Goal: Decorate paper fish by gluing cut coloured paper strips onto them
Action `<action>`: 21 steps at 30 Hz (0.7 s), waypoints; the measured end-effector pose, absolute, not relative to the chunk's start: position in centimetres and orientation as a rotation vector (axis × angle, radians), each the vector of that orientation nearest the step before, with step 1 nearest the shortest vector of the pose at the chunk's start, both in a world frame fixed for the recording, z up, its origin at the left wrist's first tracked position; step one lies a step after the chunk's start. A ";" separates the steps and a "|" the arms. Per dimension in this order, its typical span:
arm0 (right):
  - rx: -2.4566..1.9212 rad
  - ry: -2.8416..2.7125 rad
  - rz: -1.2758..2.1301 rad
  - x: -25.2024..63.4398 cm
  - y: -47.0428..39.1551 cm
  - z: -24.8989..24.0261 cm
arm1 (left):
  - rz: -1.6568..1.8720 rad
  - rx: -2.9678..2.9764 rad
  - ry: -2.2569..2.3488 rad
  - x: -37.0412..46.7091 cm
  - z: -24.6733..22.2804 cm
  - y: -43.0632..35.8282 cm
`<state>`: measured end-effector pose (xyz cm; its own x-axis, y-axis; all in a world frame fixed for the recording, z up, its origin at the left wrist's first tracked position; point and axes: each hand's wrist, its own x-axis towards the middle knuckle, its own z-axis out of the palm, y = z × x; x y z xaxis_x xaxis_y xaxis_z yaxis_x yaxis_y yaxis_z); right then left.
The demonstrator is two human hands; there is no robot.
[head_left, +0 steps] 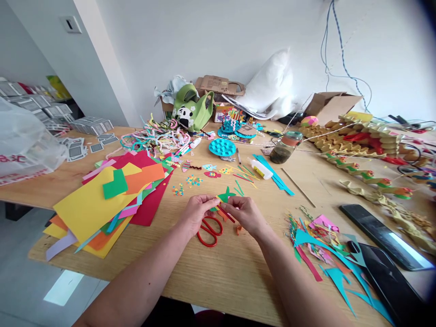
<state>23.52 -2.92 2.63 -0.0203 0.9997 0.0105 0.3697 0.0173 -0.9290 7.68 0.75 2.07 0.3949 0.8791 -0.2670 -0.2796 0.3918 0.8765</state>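
Note:
My left hand (198, 210) pinches a green paper cutout (225, 195) with a pointed, fin-like outline. My right hand (248, 213) meets it from the other side, fingers closed around a thin red paper strip (227, 215) that lies against the cutout. A bit of yellow shows between the fingertips; whether it is a separate strip I cannot tell. Just below my left hand lie red-handled scissors (209, 231), their blades hidden under the hands. Small orange paper scraps (239, 230) rest beneath my right hand. Beyond are paper fish (213, 174) and green paper strips (239, 187).
Coloured paper sheets (85, 204) are stacked at left. A glue bottle (261, 169), a jar of dark liquid (285, 147) and a wooden stick (299, 187) lie ahead. Paper offcuts (335, 263) and phones (384, 236) occupy the right. Egg-carton pieces (368, 136) stand farther back.

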 end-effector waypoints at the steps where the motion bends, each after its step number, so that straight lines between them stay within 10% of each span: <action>1: -1.462 -1.508 1.006 23.5 -2.9 2.6 | 0.860 0.866 0.860 7.7 2.0 0.8; 21: -1.437 -1.548 1.055 23.3 -2.8 2.4 | 1.057 1.043 0.892 7.9 1.3 1.0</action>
<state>23.30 -2.83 2.43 -0.0772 0.9970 -0.0039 0.3684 0.0249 -0.9293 7.92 0.99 1.28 0.2604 0.9620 -0.0816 -0.2426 0.1470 0.9589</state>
